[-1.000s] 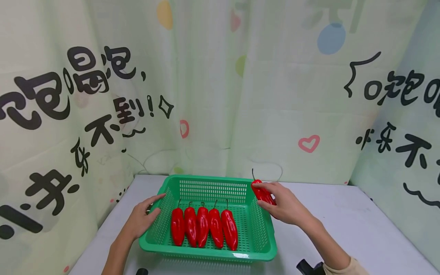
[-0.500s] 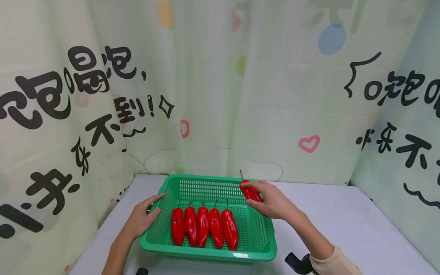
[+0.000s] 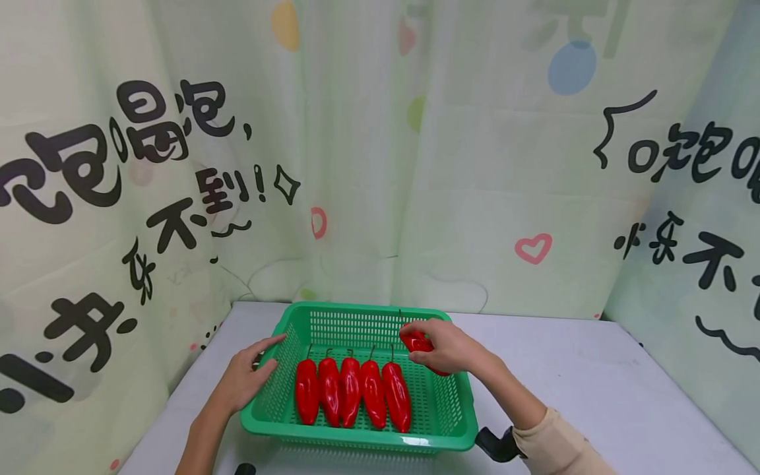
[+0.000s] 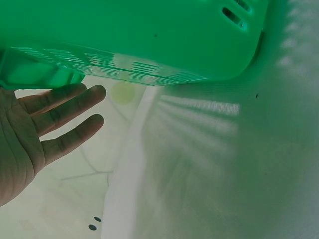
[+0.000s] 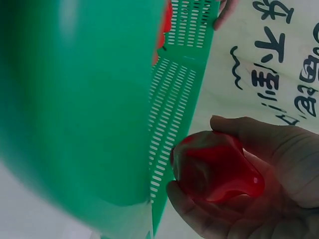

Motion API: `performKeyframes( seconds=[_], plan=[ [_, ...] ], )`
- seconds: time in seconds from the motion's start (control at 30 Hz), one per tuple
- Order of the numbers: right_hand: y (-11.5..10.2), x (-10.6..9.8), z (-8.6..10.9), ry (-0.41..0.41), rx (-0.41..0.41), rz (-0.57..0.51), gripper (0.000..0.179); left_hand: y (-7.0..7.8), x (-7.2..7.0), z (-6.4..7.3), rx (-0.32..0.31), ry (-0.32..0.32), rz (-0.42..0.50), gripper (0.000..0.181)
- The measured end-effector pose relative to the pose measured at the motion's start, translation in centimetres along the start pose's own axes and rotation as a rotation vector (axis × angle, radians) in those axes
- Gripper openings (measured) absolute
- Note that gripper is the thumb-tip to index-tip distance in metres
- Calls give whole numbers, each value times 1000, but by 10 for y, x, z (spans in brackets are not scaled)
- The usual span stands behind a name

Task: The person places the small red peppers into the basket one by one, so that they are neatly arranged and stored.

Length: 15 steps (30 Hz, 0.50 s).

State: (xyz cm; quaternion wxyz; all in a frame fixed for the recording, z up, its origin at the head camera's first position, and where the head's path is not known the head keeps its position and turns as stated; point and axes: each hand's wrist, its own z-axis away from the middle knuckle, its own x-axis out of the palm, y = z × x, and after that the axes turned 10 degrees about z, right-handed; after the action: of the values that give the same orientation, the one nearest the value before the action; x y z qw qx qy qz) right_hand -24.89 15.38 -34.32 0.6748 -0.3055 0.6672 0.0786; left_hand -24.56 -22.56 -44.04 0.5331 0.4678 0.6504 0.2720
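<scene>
My right hand [image 3: 445,346] grips a red chili pepper [image 3: 415,339] over the right part of a green plastic basket [image 3: 356,438]. In the right wrist view the pepper [image 5: 214,167] sits between thumb and fingers, its end towards the camera. Several more red peppers [image 3: 350,392] lie side by side in the basket, stems pointing to the back. At the basket's left rim rests my left hand [image 3: 243,377], fingers spread and fairly straight. The left wrist view shows that hand [image 4: 45,129] beside the basket's outer wall [image 4: 149,35], with part of it out of frame.
The basket stands on a white table [image 3: 552,369]. A printed curtain [image 3: 368,165] with dark lettering hangs behind and at both sides. Below the right forearm a black wrist-worn device [image 3: 497,444] shows, close to the basket's right front corner.
My right hand has carried the held pepper leftward from over the basket's right rim, and slightly down, to above the inside. The left hand and the lying peppers have stayed put.
</scene>
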Motion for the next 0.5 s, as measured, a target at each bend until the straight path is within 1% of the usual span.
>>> performKeyframes(
  seconds=[0.17,0.23,0.4,0.5],
  plan=[
    [2,2,-6,-18,26,48,40,-1,-1,0,14,6,-8,46],
    [3,2,-9,-23,31,68,40,-1,-2,0,9,4,-5,46],
    [-2,-3,-14,-47,45,81,38,-1,0,1,-2,2,3,46],
    [-5,-4,-17,-79,72,88,40,-1,0,1,-4,2,4,46]
  ],
)
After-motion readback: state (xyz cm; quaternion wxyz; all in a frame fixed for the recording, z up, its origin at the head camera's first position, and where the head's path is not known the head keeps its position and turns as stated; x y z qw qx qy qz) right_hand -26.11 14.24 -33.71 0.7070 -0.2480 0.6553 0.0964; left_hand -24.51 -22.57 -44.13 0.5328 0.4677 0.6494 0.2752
